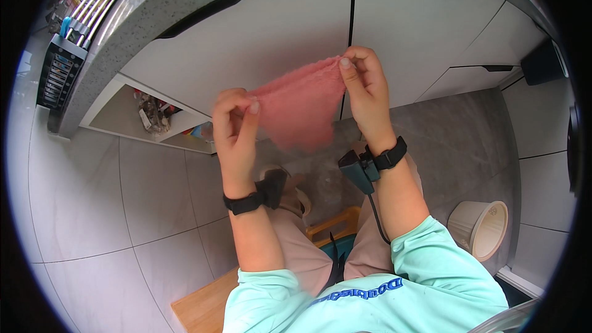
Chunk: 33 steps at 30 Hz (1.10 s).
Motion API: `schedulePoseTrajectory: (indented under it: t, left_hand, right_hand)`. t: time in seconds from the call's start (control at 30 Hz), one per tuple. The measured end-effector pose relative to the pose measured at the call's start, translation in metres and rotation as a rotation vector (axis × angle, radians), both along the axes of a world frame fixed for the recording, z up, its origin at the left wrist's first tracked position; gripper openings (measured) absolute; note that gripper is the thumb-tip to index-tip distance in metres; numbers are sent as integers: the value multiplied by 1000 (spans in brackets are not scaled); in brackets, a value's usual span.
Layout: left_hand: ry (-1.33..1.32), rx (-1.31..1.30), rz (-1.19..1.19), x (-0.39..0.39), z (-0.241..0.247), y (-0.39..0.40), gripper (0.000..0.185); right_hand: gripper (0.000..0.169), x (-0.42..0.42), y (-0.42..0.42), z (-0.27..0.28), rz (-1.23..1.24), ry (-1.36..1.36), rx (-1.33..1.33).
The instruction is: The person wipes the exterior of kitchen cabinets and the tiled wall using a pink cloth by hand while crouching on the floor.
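Observation:
A pink fluffy cloth hangs stretched between my two hands in front of the white cabinet doors. My left hand pinches one upper corner between thumb and fingers. Higher up, my right hand grips the other upper corner the same way. The cloth's top edge slopes up towards the right, and its lower part is blurred. Each wrist wears a black strap with a dark device on it; a cable runs from the right one.
Above the cabinets curves a grey speckled countertop, with a rack at its left end. An open shelf holds packaged items. A cream bin stands on the floor at right. A wooden board is at lower left.

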<state>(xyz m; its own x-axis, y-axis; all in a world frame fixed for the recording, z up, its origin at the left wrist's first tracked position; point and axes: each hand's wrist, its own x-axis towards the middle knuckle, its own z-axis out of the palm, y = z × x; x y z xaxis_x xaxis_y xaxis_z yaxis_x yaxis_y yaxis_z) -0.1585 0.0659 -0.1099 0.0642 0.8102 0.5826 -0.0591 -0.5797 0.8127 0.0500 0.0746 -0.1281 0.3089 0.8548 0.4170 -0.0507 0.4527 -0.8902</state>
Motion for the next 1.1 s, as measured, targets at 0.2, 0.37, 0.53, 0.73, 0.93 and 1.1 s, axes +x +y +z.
schedulePoseTrajectory:
  t: [0.2,0.37,0.53,0.73,0.93,1.1]
  left_hand:
    - [9,33,-73,-7,6,-4,13]
    - [169,43,177,-6,3,-3,13]
    - [164,40,177,-7,6,-5,13]
    - [219,37,217,-6,8,-4,14]
    - [405,49,310,-5,4,1,23]
    - [402,-84,280,-3,5,1,30]
  right_hand:
    - [17,-6,2,-1,-60,-64,-11]
    - [18,-7,-5,5,-83,-279,-219]
    - [19,-9,-1,0,-110,-237,-73]
    - [20,-8,1,-5,-75,-218,-90]
    - [19,-13,2,-5,-32,-132,-59]
    - [17,-13,3,-6,42,-27,-76]
